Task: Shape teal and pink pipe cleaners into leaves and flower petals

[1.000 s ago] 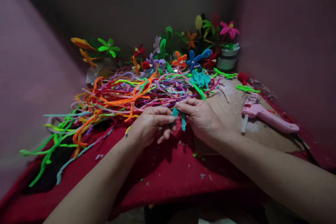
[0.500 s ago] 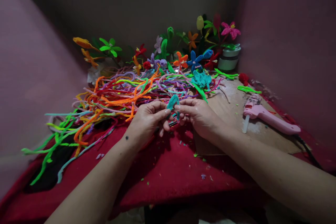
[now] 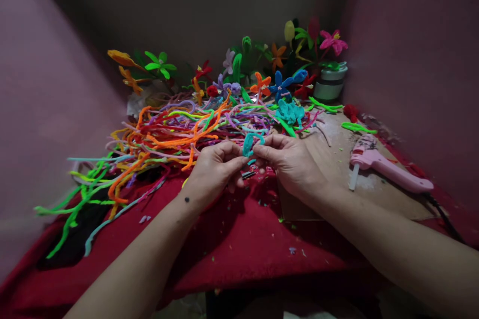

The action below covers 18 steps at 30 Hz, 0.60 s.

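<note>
Between my two hands is a turquoise pipe cleaner, bent into a small loop. My left hand pinches its left side between thumb and forefinger. On the right side, my right hand grips it with thumb and fingertips. A small dark metallic tool shows just below the fingers; whether a hand touches it I cannot tell. Beyond my hands lies a big heap of loose pipe cleaners in many colours. A bunch of curled turquoise pieces rests behind my right hand.
A pink glue gun lies on a cardboard sheet at the right, its cord trailing off. Several pipe-cleaner flowers stand at the back, near a white pot. Small scraps dot the red cloth.
The turquoise loop has opened from a narrow oval into a wider, more angular shape as the hands draw slightly apart. The whole view has shifted a little.
</note>
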Each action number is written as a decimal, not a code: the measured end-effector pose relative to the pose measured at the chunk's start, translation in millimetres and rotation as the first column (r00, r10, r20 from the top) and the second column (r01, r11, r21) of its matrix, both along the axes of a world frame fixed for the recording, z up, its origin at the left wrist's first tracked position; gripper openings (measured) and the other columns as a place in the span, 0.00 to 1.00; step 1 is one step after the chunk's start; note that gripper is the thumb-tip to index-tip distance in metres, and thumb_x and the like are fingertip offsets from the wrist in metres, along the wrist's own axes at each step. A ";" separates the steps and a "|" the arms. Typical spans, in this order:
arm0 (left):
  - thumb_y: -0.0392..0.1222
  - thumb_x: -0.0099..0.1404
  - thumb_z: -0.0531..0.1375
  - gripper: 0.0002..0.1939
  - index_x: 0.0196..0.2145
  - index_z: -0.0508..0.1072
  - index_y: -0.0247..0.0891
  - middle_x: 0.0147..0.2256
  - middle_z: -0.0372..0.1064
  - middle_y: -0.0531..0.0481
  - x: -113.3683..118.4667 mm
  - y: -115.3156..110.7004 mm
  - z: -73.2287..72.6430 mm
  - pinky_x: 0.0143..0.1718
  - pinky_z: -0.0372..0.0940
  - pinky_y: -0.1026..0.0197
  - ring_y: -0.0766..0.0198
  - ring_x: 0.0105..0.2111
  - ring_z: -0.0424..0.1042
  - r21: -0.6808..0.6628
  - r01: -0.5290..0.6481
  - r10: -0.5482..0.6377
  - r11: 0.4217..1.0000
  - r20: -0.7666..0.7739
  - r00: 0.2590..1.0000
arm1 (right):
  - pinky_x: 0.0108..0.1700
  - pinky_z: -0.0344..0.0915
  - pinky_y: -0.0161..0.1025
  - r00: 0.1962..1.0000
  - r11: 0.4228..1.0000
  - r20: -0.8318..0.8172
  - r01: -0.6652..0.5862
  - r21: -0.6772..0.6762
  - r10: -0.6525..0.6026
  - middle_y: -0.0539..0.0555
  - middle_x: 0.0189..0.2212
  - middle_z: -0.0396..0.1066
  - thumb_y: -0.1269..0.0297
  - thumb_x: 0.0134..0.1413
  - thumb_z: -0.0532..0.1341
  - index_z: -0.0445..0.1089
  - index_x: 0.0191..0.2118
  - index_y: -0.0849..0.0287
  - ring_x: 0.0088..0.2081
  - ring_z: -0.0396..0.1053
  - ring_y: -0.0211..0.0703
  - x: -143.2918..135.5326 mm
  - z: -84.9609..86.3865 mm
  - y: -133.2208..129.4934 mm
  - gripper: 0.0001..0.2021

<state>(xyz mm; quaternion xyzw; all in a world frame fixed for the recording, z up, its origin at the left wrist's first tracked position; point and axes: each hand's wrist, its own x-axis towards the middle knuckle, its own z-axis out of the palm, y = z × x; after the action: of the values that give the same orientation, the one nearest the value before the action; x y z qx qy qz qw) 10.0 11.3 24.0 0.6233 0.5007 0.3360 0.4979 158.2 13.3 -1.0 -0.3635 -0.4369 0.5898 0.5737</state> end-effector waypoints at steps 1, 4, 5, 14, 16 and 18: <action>0.40 0.56 0.59 0.06 0.30 0.67 0.34 0.15 0.64 0.56 1.0 -1.1 0.1 0.12 0.58 0.70 0.70 0.12 0.62 0.000 0.001 -0.001 1.000 -0.003 1.000 | 0.23 0.59 0.31 0.999 0.999 0.043 0.023 0.030 -0.024 0.46 0.18 0.65 0.66 0.42 0.64 0.65 0.22 0.62 0.20 0.61 0.30 0.3 0.6 -0.5 0.08; 0.38 0.55 0.59 0.06 0.30 0.66 0.34 0.16 0.64 0.57 3.7 -3.1 0.8 0.11 0.58 0.70 0.70 0.12 0.63 0.012 0.004 -0.004 1.000 0.027 1.000 | 0.23 0.55 0.31 0.981 0.996 0.189 0.039 0.085 -0.054 0.46 0.17 0.63 0.66 0.44 0.63 0.65 0.21 0.62 0.20 0.59 0.30 1.4 1.4 -2.3 0.08; 0.38 0.55 0.59 0.06 0.31 0.66 0.34 0.17 0.64 0.57 4.4 -3.5 1.1 0.11 0.58 0.70 0.70 0.12 0.64 0.016 0.004 -0.005 1.000 0.037 0.999 | 0.23 0.54 0.31 0.972 0.994 0.224 0.043 0.104 -0.066 0.46 0.17 0.63 0.66 0.44 0.63 0.65 0.21 0.62 0.20 0.58 0.30 1.6 1.4 -2.8 0.08; 0.38 0.54 0.59 0.06 0.30 0.66 0.35 0.16 0.63 0.58 7.9 -6.7 -0.5 0.10 0.57 0.70 0.69 0.12 0.64 0.040 -0.044 0.043 0.998 0.033 0.999 | 0.26 0.55 0.33 0.856 0.940 0.447 0.118 0.321 -0.260 0.45 0.18 0.60 0.67 0.46 0.61 0.64 0.22 0.60 0.22 0.56 0.32 -0.9 -2.4 -7.2 0.07; 0.38 0.54 0.59 0.05 0.29 0.66 0.36 0.17 0.64 0.58 8.0 -7.3 -1.6 0.10 0.58 0.70 0.69 0.12 0.65 0.053 -0.057 0.055 0.997 0.035 0.998 | 0.27 0.55 0.34 0.811 0.910 0.490 0.119 0.398 -0.320 0.46 0.19 0.61 0.68 0.47 0.61 0.65 0.22 0.60 0.23 0.57 0.33 -1.7 -2.8 -8.7 0.07; 0.38 0.54 0.59 0.05 0.29 0.66 0.36 0.17 0.65 0.57 8.2 -7.6 -2.2 0.10 0.58 0.70 0.69 0.13 0.66 0.063 -0.059 0.056 0.996 0.052 0.997 | 0.29 0.56 0.34 0.776 0.878 0.514 0.106 0.466 -0.366 0.47 0.20 0.63 0.69 0.48 0.60 0.65 0.22 0.59 0.24 0.58 0.34 -2.2 -3.1 -9.9 0.07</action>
<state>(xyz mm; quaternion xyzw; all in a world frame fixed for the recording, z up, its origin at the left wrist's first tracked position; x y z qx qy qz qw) 18.2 3.7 21.9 0.6160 0.4946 0.3816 0.4800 156.0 3.4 -4.1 -0.4516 -0.6562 0.2638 0.5440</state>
